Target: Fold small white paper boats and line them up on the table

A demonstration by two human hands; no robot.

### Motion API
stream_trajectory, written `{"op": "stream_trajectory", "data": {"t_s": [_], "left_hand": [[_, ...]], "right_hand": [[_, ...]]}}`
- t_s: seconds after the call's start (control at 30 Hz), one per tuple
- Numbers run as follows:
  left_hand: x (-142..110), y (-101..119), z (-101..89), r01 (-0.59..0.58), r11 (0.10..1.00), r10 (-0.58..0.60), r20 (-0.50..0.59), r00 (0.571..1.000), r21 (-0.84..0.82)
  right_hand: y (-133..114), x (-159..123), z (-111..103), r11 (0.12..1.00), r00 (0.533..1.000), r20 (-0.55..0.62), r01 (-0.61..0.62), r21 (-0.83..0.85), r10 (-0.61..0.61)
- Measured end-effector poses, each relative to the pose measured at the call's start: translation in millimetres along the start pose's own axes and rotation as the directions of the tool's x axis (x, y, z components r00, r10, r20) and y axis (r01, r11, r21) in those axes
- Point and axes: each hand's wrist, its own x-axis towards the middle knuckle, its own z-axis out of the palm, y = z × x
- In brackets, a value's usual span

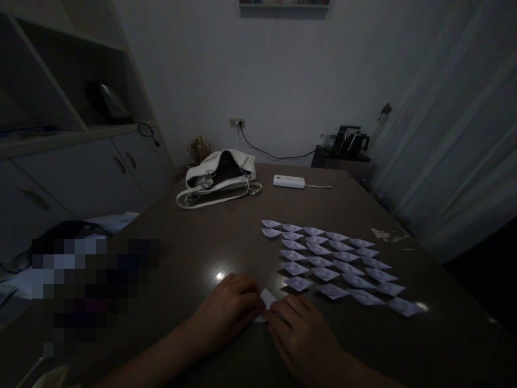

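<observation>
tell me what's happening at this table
A person's left hand and right hand have their fingers on a small folded white paper over the table. Just beyond, toward the right, folded paper boats lie in rows. Farther back on the table are a white bag and a small white device.

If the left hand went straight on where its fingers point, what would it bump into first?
Probably the white paper that the left hand appears to touch; just beyond comes the right hand, though depth is hard to judge here.

The light is dim, glare spotting the tabletop [194, 242].
</observation>
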Motion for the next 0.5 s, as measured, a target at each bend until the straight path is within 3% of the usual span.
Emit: {"op": "stream_trajectory", "data": {"t_s": [0.5], "left_hand": [[0.8,-1.1,-0.4,-0.015,1.0,0.015,-0.013,1.0,0.001]], "right_hand": [[0.1,2.7,-0.2,0.999,1.0,0.009,-0.023,-0.036,0.024]]}}
